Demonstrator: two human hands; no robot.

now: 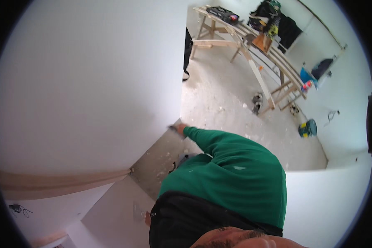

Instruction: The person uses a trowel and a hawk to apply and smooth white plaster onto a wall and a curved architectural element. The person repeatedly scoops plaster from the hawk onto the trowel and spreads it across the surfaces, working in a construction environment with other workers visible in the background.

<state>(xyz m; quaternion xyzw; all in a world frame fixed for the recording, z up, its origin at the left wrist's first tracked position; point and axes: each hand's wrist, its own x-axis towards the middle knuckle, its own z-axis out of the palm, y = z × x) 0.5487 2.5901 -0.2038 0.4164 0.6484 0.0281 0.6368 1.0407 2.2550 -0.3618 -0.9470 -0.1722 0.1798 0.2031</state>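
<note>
My right arm in a green sleeve stretches forward to the lower end of the white wall [99, 82]. At the wall's bottom corner my right hand [181, 128] is closed on a flat, dark-edged hand tool [173, 127], blurred by motion; it looks like a putty knife, but its exact kind is unclear. Low on the left, my left hand [147, 219] shows only a few fingers past the dark clothing. Those fingers are closed at a flat, pale grey blade-like tool [139, 211], whose handle is hidden.
A long wooden trestle bench [277, 62] bears bags and tools at the back right. Shoes [257, 103] stand beneath it. A dark green bucket [308, 128] is by the right wall. A brownish band [66, 184] crosses the left side. Pale crumbs dot the concrete floor [219, 91].
</note>
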